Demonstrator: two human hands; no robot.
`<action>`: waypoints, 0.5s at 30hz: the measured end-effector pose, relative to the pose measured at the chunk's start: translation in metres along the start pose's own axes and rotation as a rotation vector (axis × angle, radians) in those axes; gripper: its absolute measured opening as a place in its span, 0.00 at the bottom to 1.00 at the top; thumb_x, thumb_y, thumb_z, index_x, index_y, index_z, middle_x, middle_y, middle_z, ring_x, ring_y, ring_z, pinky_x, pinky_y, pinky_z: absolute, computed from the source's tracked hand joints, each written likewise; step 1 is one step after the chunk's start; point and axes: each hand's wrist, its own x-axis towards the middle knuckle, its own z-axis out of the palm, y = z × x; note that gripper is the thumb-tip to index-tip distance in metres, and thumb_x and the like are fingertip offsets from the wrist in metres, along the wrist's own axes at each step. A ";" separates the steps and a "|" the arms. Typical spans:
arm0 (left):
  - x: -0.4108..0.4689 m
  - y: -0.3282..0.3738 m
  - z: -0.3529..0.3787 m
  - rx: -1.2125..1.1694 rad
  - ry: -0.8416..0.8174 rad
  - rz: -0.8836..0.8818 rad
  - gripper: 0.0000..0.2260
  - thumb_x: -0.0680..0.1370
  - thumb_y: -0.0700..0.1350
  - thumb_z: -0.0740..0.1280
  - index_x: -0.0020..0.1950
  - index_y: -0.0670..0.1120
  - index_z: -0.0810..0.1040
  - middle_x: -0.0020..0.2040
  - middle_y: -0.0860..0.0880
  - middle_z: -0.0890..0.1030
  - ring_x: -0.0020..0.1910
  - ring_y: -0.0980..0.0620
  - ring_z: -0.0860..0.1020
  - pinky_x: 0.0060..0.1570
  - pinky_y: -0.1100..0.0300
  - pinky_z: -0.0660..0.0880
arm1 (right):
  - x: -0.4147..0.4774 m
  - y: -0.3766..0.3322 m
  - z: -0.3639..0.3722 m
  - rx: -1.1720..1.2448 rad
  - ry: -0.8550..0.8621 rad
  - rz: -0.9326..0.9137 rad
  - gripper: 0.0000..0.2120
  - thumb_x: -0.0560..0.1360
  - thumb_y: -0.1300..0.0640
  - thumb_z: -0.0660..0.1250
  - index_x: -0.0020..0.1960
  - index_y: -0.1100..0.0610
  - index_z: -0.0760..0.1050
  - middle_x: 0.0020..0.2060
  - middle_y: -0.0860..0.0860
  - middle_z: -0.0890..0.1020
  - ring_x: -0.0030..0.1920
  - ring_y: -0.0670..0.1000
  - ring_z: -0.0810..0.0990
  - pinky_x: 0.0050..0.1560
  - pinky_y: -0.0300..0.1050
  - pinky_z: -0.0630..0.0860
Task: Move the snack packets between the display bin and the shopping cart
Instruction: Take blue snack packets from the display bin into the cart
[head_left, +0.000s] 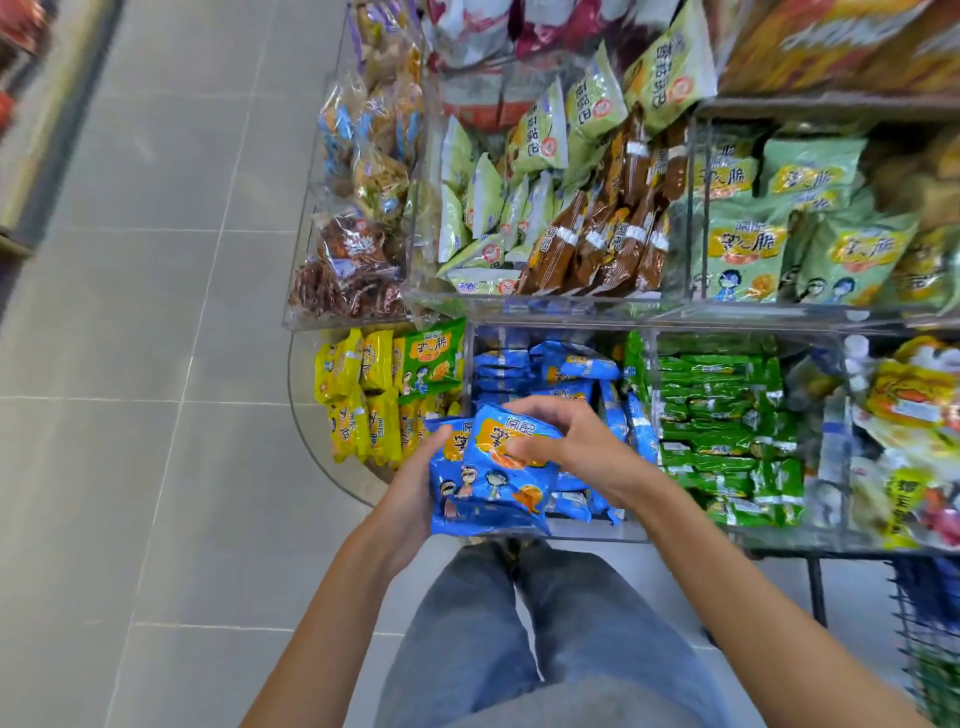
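Note:
Blue snack packets (498, 480) are stacked in front of me, over the front edge of the clear display bin (582, 530). My left hand (410, 499) grips the stack from its left side and underneath. My right hand (566, 441) lies on the top packet, with thumb and fingers curled over its upper edge. More blue packets (566, 374) fill the bin compartment behind my hands. A corner of the wire shopping cart (930, 649) shows at the lower right, with something blue and green inside it.
Yellow packets (358, 410) fill the compartment to the left and green ones (727, 436) the one to the right. An upper clear tier (545, 306) holds pale green and brown packets. Grey tiled floor (156, 364) stretches to the left. My legs in jeans are below.

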 end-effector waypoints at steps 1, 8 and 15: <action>0.000 0.000 0.000 0.029 -0.039 0.012 0.18 0.73 0.55 0.67 0.58 0.47 0.80 0.54 0.42 0.83 0.53 0.42 0.82 0.53 0.46 0.78 | 0.000 0.002 0.004 -0.004 0.031 -0.007 0.13 0.71 0.66 0.70 0.54 0.58 0.75 0.44 0.49 0.82 0.38 0.42 0.81 0.40 0.35 0.77; 0.007 -0.009 -0.006 0.087 0.054 -0.007 0.23 0.60 0.48 0.76 0.53 0.46 0.79 0.45 0.45 0.85 0.41 0.47 0.84 0.37 0.58 0.80 | 0.017 0.024 0.032 -0.266 0.057 -0.073 0.11 0.81 0.54 0.54 0.60 0.48 0.72 0.56 0.54 0.71 0.57 0.48 0.71 0.58 0.38 0.67; 0.009 -0.020 -0.040 0.096 0.204 -0.070 0.15 0.68 0.44 0.73 0.53 0.46 0.78 0.44 0.47 0.86 0.39 0.50 0.84 0.33 0.62 0.78 | 0.069 0.068 0.024 0.117 0.598 0.428 0.10 0.79 0.55 0.61 0.57 0.58 0.66 0.48 0.52 0.70 0.46 0.51 0.70 0.54 0.53 0.68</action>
